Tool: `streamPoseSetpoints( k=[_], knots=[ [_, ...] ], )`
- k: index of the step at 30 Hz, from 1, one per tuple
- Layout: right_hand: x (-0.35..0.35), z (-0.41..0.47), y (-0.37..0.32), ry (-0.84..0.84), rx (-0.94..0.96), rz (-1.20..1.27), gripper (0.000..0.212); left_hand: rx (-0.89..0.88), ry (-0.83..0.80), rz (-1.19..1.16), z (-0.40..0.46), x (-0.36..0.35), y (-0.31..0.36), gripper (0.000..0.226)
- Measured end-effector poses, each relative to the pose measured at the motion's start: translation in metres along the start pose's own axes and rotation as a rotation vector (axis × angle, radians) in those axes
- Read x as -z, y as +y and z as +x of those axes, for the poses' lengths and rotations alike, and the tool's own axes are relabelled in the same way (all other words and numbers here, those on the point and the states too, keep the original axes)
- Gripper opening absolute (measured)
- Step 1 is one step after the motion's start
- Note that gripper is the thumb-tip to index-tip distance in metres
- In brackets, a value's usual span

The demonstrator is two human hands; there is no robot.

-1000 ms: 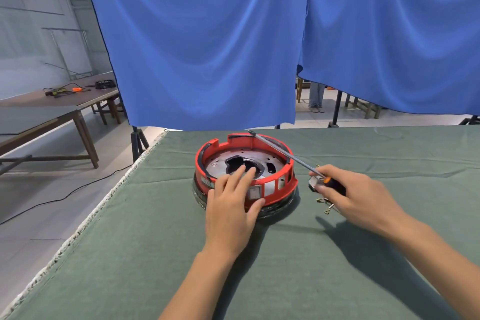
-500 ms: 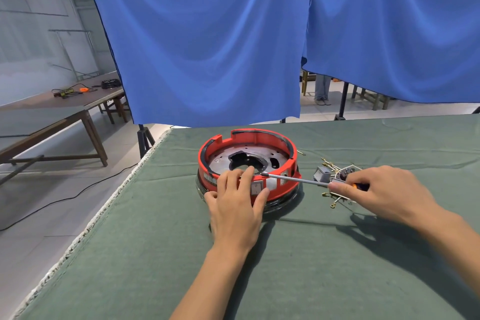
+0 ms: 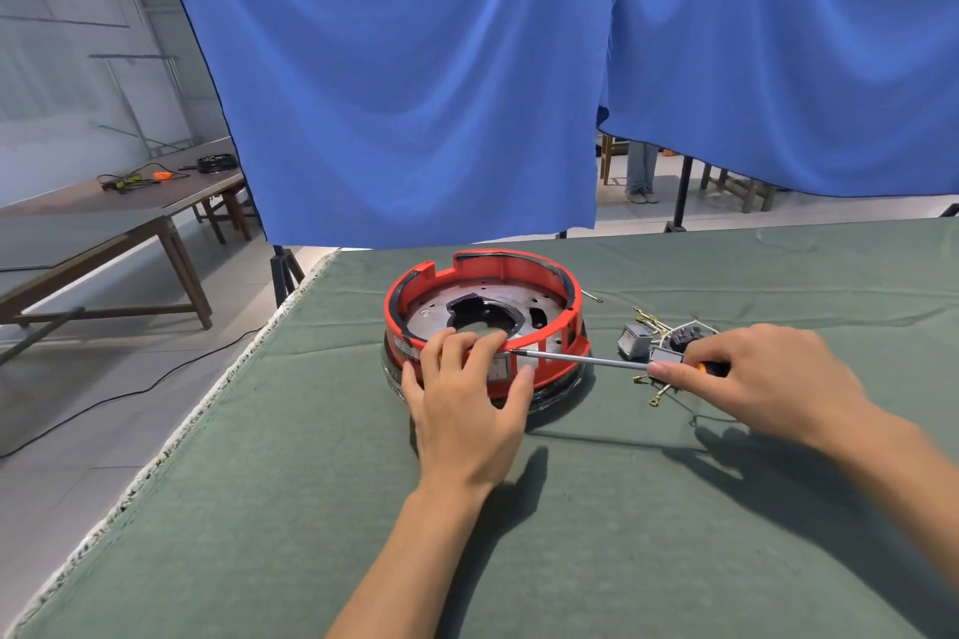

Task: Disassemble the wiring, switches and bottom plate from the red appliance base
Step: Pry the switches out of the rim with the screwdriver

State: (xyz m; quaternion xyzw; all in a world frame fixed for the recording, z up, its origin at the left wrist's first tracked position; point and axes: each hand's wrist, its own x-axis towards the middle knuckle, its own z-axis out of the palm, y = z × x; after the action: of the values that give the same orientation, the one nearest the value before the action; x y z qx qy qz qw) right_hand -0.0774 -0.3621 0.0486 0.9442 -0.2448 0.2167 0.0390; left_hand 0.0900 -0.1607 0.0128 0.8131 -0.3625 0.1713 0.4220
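Under the left hand (image 3: 467, 410), whose curled fingers gripped its near rim, sat the red appliance base (image 3: 482, 322). Right hand (image 3: 763, 379) grasped a screwdriver (image 3: 581, 359), tip apparently touching the rim beside those fingers.

At frame centre the left hand (image 3: 467, 410) grips the red base (image 3: 550, 358) rim; the right hand (image 3: 763, 379) holds a screwdriver (image 3: 586, 360), tip at the rim, on green cloth (image 3: 311, 509)
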Motion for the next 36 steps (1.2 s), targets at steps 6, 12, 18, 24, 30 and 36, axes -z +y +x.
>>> streamPoseSetpoints(
  k=[6, 12, 18, 24, 30, 36],
  knots=[
    [0.002, 0.0, -0.001, -0.006, 0.0, 0.004, 0.066, 0.055, 0.0, 0.08, 0.004, -0.004, 0.004, 0.052],
    [0.006, 0.0, 0.0, -0.036, -0.002, -0.002, 0.073, 0.085, 0.003, 0.123, 0.007, -0.008, 0.006, 0.05],
    [0.005, -0.003, -0.001, -0.072, -0.023, -0.02, 0.077, 0.095, -0.004, 0.116, 0.01, -0.011, 0.004, 0.051],
    [0.007, -0.007, 0.001, -0.111, -0.003, 0.027, 0.073, 0.098, 0.021, 0.085, 0.012, -0.013, 0.004, 0.051],
    [0.003, -0.012, -0.006, -0.081, -0.021, 0.044, 0.074, 0.083, 0.007, 0.072, 0.011, -0.011, 0.002, 0.052],
    [0.005, -0.016, -0.016, -0.088, -0.049, 0.034, 0.079, 0.082, -0.006, 0.067, 0.011, -0.01, 0.003, 0.059]
  ],
)
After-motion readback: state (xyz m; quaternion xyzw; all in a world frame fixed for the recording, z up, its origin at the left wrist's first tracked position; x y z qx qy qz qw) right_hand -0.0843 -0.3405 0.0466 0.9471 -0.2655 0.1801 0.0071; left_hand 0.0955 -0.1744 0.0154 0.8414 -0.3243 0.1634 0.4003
